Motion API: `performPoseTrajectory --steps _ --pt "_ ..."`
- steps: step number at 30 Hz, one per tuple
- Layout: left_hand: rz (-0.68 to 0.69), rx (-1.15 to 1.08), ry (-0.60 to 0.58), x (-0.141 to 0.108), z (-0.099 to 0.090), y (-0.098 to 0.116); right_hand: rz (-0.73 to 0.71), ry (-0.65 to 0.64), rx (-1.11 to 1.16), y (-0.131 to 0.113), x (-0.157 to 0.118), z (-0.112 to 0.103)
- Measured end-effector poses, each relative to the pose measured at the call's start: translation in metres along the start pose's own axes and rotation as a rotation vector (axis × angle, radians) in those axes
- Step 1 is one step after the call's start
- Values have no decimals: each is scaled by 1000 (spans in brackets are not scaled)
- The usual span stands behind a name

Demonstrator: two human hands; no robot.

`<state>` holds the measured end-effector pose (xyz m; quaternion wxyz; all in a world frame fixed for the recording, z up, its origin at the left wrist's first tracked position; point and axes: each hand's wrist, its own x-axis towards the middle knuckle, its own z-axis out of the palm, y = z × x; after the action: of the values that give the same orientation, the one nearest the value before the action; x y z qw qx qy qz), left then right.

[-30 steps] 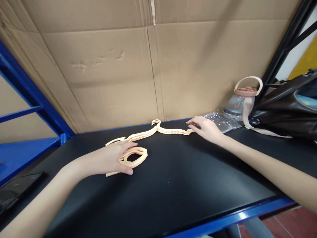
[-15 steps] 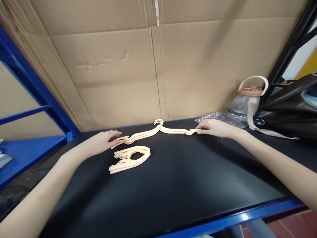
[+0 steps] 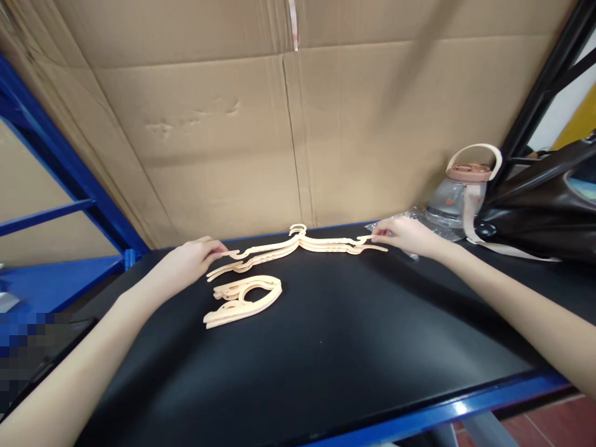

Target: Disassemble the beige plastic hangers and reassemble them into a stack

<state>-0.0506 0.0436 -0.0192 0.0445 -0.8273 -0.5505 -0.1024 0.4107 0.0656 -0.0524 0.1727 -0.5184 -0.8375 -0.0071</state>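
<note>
Several cream clothes hangers, unfolded, lie stacked near the back of the black table, hooks toward the cardboard. My left hand (image 3: 203, 256) pinches the left tip of the top hanger (image 3: 279, 244). At its other end my right hand (image 3: 395, 233) is closed on the right tip. Both arms of this hanger are raised a little off the lower hangers (image 3: 267, 257), whose ends stick out below it. In front and to the left lie folded hangers (image 3: 267, 302), in a looped shape, touched by neither hand.
The black tabletop (image 3: 354, 347) has a blue metal front edge. A cardboard sheet (image 3: 209, 136) stands behind it. At the right are a clear bottle (image 3: 449, 202) with a strap, crinkled plastic wrap (image 3: 419, 217) and a dark bag (image 3: 535, 205). Blue frame bars (image 3: 69, 149) rise at left.
Both hands have closed on the tips of the top hanger and lifted its arms away from the hangers beneath. The folded hangers have stayed in place.
</note>
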Motion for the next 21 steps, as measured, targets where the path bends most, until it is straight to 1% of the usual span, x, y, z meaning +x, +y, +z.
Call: performPoseTrajectory --steps 2,7,10,11,13,16,18,21 --pt "-16 0 45 -1 -4 3 30 60 11 -1 0 -3" --pt "-75 7 161 -2 -11 14 186 264 -26 -7 -2 -12" --pt "-118 7 236 -4 -14 24 210 365 21 -10 -3 -16" --pt "-130 10 262 -5 -15 26 208 395 81 -10 -3 -16" --pt "-164 -42 313 -5 -18 28 190 418 287 -9 -3 -18" --pt "-225 -217 366 -6 -23 24 181 405 700 -7 -1 -22" --pt "-257 -326 384 -5 -25 21 214 436 936 -5 0 -24" --pt "-299 -496 424 -5 -28 20 252 509 1168 0 1 -26"
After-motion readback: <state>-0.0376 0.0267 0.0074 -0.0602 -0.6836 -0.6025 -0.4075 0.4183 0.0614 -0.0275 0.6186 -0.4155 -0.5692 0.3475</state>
